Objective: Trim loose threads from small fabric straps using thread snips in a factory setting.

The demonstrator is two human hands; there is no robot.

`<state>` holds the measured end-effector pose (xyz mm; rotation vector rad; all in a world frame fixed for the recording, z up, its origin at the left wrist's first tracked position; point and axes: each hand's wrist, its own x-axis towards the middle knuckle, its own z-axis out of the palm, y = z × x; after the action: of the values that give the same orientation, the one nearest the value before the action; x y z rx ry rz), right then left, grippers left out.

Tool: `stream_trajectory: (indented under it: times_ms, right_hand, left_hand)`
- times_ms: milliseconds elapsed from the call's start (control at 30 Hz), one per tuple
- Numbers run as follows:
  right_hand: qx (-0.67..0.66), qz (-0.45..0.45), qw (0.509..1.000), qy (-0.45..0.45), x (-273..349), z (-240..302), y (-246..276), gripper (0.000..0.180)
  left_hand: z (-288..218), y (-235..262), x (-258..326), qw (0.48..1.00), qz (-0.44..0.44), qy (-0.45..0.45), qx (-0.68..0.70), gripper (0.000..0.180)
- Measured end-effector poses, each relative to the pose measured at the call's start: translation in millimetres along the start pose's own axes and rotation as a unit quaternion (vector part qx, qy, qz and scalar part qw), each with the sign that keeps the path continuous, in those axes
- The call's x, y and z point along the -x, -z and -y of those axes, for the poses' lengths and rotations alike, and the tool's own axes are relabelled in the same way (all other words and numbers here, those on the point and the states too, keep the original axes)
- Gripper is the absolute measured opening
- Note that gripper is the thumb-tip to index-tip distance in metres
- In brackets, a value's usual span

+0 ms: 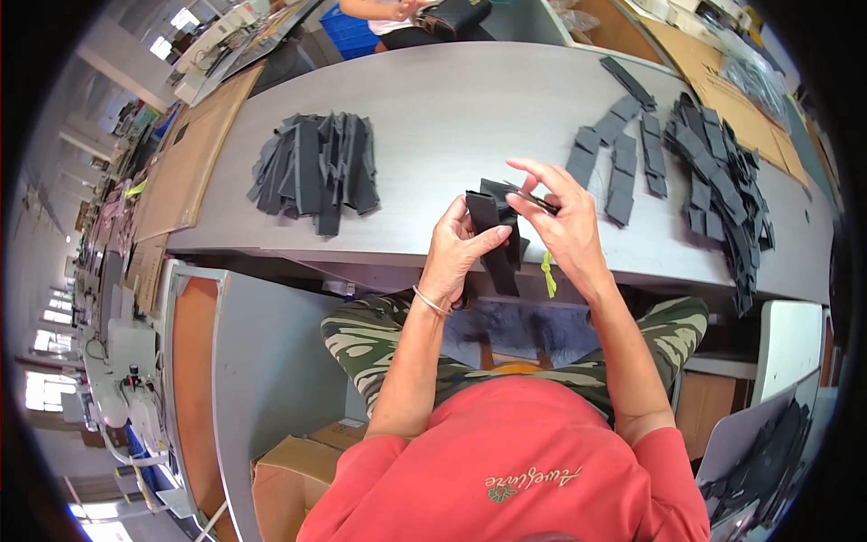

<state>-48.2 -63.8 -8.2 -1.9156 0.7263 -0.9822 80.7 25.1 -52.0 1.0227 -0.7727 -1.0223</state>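
My left hand (456, 246) pinches a black fabric strip (484, 213) between thumb and fingers, just over the near edge of the table. Part of the strip is folded, and its lower end hangs down toward my lap. Beside it, my right hand (573, 224) is closed round small dark thread snips (538, 200). Their tips point at the folded part of the strip; whether they touch it I cannot tell. A yellow-green ribbon (549, 275) dangles below my right hand.
On the grey table (424, 117) lie a heap of dark strips (312, 167) at left, several loose strips (621, 176) right of centre and a larger heap (718, 176) at far right. Cardboard sheets (194, 158) flank the table. Across it sits a person (384, 11) near a blue crate (348, 34).
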Motion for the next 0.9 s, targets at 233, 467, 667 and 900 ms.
stream_trajectory:
  times_ms: [233, 467, 667, 900]
  right_hand:
    - [0.03, -0.032, 0.998, 0.047, 20, -22, 18, 0.025]
    - [-0.062, -0.066, 0.996, 0.01, 41, -23, 38, 0.016]
    - [-0.136, -0.046, 0.99, 0.015, 37, -30, 42, 0.009]
    - [-0.063, 0.019, 0.995, 0.07, 32, -27, 57, 0.02]
  left_hand:
    - [4, -28, 9, 0.999, -0.029, 0.039, 0.021, 0.028]
    - [10, -55, 16, 0.999, 0.0, 0.015, 0.028, 0.01]
    - [12, -61, 18, 1.0, -0.021, 0.011, -0.018, 0.016]
    - [21, -60, 19, 0.99, -0.119, -0.008, -0.073, 0.016]
